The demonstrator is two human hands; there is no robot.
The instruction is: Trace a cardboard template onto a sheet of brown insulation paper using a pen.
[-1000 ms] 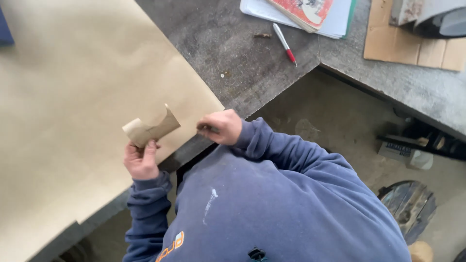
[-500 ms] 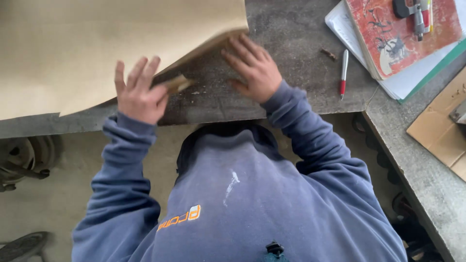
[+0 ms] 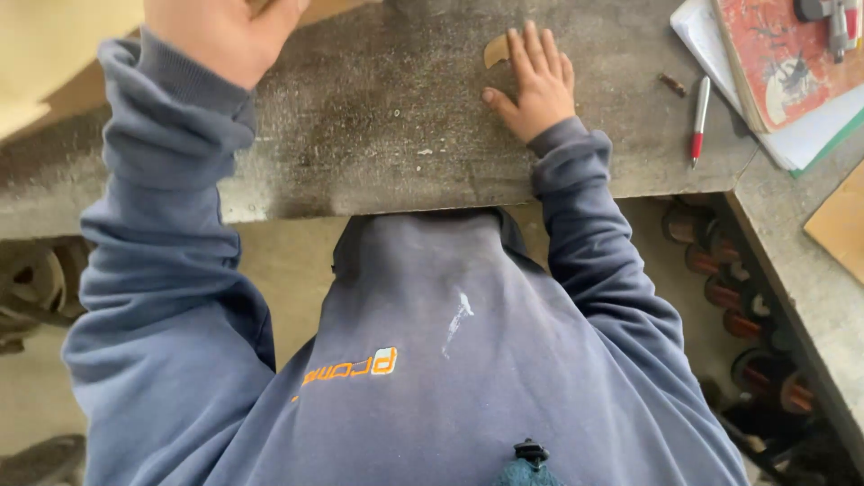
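1. The right hand point(image 3: 535, 83) is being held flat, palm down, on the grey worktable point(image 3: 387, 135), with the fingers extended and only slightly spread; nothing is being gripped.
2. A small tan paper scrap point(image 3: 494, 49) is being touched by the right fingertips at its edge; it is lying on the table top, just left of the index finger, near the far part of the visible surface.
3. The left hand point(image 3: 220, 31) is being cut off by the upper frame edge; only the back of the hand and the wrist are being shown, so whether the fingers are spread or closed on anything cannot be told.
4. A large sheet of brown paper point(image 3: 54, 54) is being seen at the upper left, just beside the left hand; contact between the two cannot be confirmed.
5. A red-and-white pen point(image 3: 698, 119) is lying on the table, well to the right of the right hand, with a small dark stub point(image 3: 671, 85) just beside it.
6. A stack of a red-covered book point(image 3: 781, 56) over white sheets is resting at the upper right corner.
7. Both arms are being covered by blue sweatshirt sleeves point(image 3: 585, 234).
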